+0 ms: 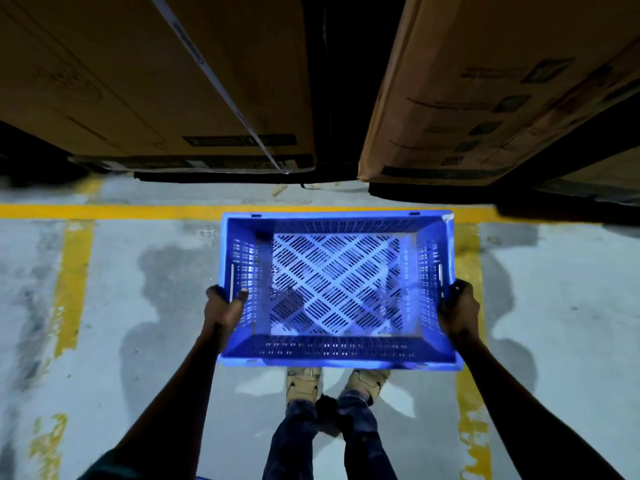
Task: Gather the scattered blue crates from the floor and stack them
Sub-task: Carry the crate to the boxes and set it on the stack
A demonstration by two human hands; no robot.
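Cardboard boxes (156, 81) stood beyond fingers; carried corner could clip them. Blue crate (337, 289) hung empty between hands, above shoes (304, 382). Left hand (223, 313) and right hand (459, 313) gripped side rims near corners; far end might tip, slip.

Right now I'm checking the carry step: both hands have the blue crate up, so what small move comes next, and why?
Probably turn and carry the blue crate toward the stack. The left hand and right hand grip its side walls, it looks lifted above the shoes, and no stack shows here, only cardboard boxes ahead.
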